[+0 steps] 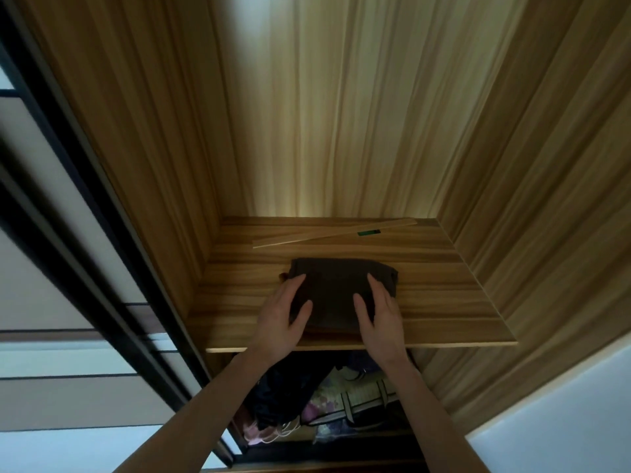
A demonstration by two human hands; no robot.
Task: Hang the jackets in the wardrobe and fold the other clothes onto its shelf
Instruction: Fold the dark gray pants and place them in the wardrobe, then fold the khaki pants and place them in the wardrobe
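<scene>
A folded dark brown garment (pixel 336 291) lies flat on the wooden wardrobe shelf (pixel 444 302), near its front edge. My left hand (pixel 281 322) rests on the garment's left side with straight fingers. My right hand (pixel 379 322) lies on its right side, fingers also straight and pointing inward. Neither hand grips the cloth. The near edge of the garment is partly hidden under my palms.
A thin wooden strip (pixel 334 233) with a green tag lies diagonally at the back of the shelf. Below the shelf sit dark clothes (pixel 280 401) and a floral storage bag (pixel 355 401). A sliding door with black frame (pixel 102 268) stands to the left.
</scene>
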